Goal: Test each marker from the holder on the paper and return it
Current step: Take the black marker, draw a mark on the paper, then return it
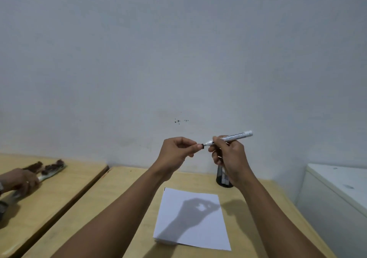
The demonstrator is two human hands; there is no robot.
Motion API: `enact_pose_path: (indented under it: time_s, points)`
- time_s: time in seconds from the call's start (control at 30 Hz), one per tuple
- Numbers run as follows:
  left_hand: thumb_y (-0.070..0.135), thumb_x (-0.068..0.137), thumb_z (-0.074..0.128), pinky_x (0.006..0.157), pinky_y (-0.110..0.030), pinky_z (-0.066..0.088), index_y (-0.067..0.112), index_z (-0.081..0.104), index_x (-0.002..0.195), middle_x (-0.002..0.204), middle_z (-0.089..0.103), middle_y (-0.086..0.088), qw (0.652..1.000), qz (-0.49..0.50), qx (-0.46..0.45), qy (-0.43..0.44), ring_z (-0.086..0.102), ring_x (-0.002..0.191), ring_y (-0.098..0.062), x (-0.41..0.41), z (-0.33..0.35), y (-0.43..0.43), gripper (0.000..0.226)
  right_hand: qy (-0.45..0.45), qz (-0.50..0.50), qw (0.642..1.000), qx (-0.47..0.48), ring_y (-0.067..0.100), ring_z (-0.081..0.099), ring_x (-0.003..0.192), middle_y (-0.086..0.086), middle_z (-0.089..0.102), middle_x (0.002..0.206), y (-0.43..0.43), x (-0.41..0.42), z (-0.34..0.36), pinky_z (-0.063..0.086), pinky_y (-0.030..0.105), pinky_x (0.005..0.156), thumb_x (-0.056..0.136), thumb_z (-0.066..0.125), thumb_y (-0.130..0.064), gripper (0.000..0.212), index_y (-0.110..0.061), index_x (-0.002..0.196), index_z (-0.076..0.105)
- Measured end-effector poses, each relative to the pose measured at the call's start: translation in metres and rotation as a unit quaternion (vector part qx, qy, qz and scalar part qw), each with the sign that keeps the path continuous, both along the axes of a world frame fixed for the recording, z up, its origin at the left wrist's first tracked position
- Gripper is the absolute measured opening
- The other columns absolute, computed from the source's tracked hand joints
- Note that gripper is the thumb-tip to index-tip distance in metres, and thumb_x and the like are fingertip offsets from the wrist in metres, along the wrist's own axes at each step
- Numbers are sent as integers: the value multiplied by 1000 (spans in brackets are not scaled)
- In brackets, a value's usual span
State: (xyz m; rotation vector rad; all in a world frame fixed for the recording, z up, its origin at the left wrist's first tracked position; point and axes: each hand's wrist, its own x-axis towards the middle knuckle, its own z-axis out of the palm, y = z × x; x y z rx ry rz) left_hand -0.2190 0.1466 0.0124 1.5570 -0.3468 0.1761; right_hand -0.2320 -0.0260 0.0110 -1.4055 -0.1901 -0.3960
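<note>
My right hand (228,154) grips a white marker (236,136) held level above the table, its tip end pointing left. My left hand (178,150) pinches the marker's black cap (202,146) at that tip end; whether the cap is fully on or partly off I cannot tell. Both hands hover high over a white sheet of paper (190,218) lying on the wooden table (123,198). A dark marker holder (222,176) with more markers stands at the back of the table, half hidden behind my right wrist.
A second wooden table (49,194) stands on the left, where another person's hand (19,180) rests on brushes with dark bristles (49,168). A white cabinet (337,194) sits to the right. A pale wall rises directly behind both tables.
</note>
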Motion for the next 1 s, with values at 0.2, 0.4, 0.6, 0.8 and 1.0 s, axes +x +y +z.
enact_pose_path:
  time_s: [0.2,0.4,0.6,0.8,1.0]
  points:
    - [26,80,81,61,-25,42,9,75,97,91,77,-10,999,-26,5,-27,60,64,-9,-21,23,-19,24,-32,14,999,-35,17,49,50,9,66,71,-14,-29,23,36,27,49,96,62,-18,16,-7,85,67]
    - [38,98,57,53,-15,41,9,77,88,74,71,1,994,-57,68,-71,55,60,-11,-30,37,-27,36,-61,32,997,-38,16,49,54,10,66,75,-22,-39,37,37,26,50,97,63,-21,20,-4,92,71]
    - [37,100,54,54,-22,36,10,73,78,64,65,2,991,-79,100,-50,53,57,-12,-25,42,-26,39,-72,57,994,-62,15,50,58,8,62,75,-26,-38,32,40,27,54,96,65,-21,12,-11,90,68]
    - [31,91,69,59,-17,46,14,80,95,77,75,4,977,57,123,-163,59,59,-4,1,45,-41,21,14,-98,987,-127,14,55,51,4,66,68,-38,-19,18,44,28,52,90,72,-36,29,-8,89,71]
    - [35,87,72,73,-26,55,19,78,101,94,78,6,922,100,269,-258,63,71,-1,39,54,-64,22,-53,-234,921,-306,8,58,70,-5,63,93,-55,26,7,52,30,69,83,79,-25,28,-27,106,65]
